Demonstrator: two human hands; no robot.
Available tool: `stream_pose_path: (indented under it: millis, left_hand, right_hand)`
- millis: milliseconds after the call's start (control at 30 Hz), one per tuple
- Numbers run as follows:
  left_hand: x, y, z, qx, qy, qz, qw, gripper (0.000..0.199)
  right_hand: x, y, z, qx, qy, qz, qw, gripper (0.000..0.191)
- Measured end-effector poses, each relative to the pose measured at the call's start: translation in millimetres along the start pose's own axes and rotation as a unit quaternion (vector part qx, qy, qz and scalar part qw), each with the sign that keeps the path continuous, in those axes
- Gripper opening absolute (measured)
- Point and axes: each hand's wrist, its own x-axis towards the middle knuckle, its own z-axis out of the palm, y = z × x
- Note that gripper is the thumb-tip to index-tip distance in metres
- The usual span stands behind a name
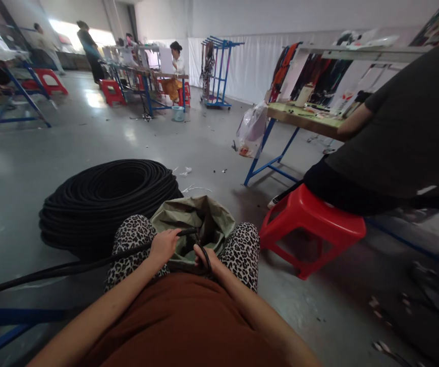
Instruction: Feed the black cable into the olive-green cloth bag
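Note:
My left hand [164, 245] is closed around a black cord [128, 252], whose end points right over an open green sack [177, 210] between my knees. The cord trails off to the left edge in more than one strand. My right hand [206, 258] is closed on dark-handled scissors [206, 255], with the blades up near the cord's end. Whether the blades touch the cord is too small to tell. A big coil of black cord [108, 204] lies on the floor beyond my left knee.
On the right a person in a dark shirt [406, 127] sits on a red stool [314, 219] at a work table [303, 118]. A plastic bag [250, 130] hangs from that table. Blue bars [17, 317] stand at lower left. Other people and tables are farther back.

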Motion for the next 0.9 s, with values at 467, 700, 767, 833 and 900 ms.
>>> stream_pose_path:
  millis: [467,700,767,833,900]
  left_hand:
    - [-1,0,-2.2,0.016,-0.039,0.019,0.999,0.035]
    - [-1,1,-0.2,0.012,-0.047,0.027,0.998,0.036]
    - [-2,1,0.9,0.003,-0.046,0.028,0.999,0.036]
    - [-2,2,1.4,-0.001,-0.045,0.027,0.999,0.036]
    - [-2,2,1.5,0.004,-0.049,0.023,0.999,0.036]
  right_hand:
    - [-13,-15,0,-0.038,0.021,0.014,0.999,0.043]
    - [-8,-12,4,-0.006,0.039,0.048,0.998,0.043]
    - [-9,-14,5,-0.010,0.050,0.048,0.998,0.044]
    - [-11,-16,5,-0.020,0.059,0.046,0.997,0.045]
    - [-12,-17,4,-0.035,0.063,0.041,0.997,0.046]
